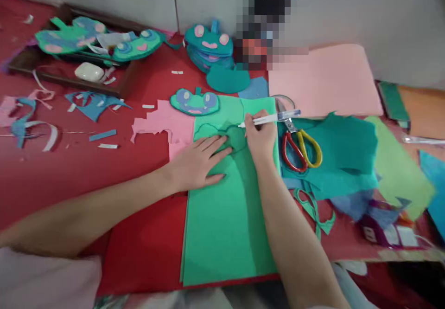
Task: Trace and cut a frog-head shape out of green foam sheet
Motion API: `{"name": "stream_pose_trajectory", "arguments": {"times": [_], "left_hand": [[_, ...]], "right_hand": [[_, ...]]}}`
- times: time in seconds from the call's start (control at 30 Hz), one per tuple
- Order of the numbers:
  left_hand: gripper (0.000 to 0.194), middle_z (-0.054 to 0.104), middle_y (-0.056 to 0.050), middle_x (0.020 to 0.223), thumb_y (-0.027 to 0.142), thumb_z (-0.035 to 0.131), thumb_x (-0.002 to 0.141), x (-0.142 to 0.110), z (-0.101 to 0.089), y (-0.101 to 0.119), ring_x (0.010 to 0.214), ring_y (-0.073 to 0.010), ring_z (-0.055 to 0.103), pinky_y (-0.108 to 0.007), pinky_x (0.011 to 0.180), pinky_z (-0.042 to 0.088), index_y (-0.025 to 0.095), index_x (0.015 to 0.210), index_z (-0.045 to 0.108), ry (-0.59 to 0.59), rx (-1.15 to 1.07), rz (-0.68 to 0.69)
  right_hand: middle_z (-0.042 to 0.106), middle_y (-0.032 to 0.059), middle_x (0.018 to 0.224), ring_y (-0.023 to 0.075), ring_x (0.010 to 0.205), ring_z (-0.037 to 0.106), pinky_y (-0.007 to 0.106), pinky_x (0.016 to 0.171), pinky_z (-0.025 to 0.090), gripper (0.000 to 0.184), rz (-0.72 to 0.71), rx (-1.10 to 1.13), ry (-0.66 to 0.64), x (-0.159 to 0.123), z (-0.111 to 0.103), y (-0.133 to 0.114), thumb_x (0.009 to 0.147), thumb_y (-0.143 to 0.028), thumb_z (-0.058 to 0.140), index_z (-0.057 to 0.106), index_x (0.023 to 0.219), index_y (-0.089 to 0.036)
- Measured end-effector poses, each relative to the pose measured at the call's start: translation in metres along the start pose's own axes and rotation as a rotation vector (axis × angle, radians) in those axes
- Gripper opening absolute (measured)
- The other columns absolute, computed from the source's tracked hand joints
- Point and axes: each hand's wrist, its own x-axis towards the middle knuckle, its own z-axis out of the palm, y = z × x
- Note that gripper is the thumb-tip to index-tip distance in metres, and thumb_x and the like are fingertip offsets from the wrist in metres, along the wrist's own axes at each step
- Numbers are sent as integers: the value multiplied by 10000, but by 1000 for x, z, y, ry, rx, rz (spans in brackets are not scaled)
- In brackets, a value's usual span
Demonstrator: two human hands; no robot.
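Observation:
A long sheet of green felt (222, 234) lies on the red table in front of me. My left hand (200, 160) rests flat on it, fingers spread. Under and beside its fingertips is a rounded, dark-outlined green shape (238, 139); whether it is a separate piece cannot be told. My right hand (260, 137) is closed around a white pen (266, 120) with a blue cap on its back end. The pen tip touches the dark curved line near the top of the felt. A finished frog-face felt piece (194, 101) lies just above my left hand.
Scissors (295, 144) with red and yellow handles lie on teal felt (340, 156) at right. Pink felt scraps (163, 125) are at left. More frog-face pieces stand in a stack (208, 47) and in a wooden tray (121, 84). A pink sheet (323, 81) lies at the back.

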Motion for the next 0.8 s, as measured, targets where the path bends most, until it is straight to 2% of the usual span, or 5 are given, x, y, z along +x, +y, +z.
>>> {"name": "stream_pose_trajectory", "arguments": {"times": [0.3, 0.67, 0.8], "left_hand": [[612, 270, -163, 1486, 497, 360, 887, 1, -3, 1, 1351, -308, 278, -436, 1089, 241, 148, 1390, 346, 5, -1, -2], [611, 280, -167, 1482, 485, 388, 881, 1, -2, 0, 1351, -315, 276, -446, 1087, 248, 143, 1386, 354, 13, -19, 2], [611, 274, -166, 1484, 489, 380, 884, 1, -2, 0, 1351, -313, 277, -442, 1088, 246, 142, 1386, 354, 16, -14, 1]], "right_hand": [[451, -80, 384, 119, 370, 453, 274, 483, 387, 301, 55, 59, 12, 0, -6, -4, 811, -387, 545, 393, 601, -233], [484, -73, 385, 111, 349, 434, 279, 459, 392, 294, 82, 135, -52, 1, 0, 1, 781, -404, 594, 423, 614, -231], [477, -75, 395, 113, 364, 450, 282, 481, 408, 289, 86, 161, 18, 1, -2, -3, 783, -402, 590, 422, 626, -227]]}}
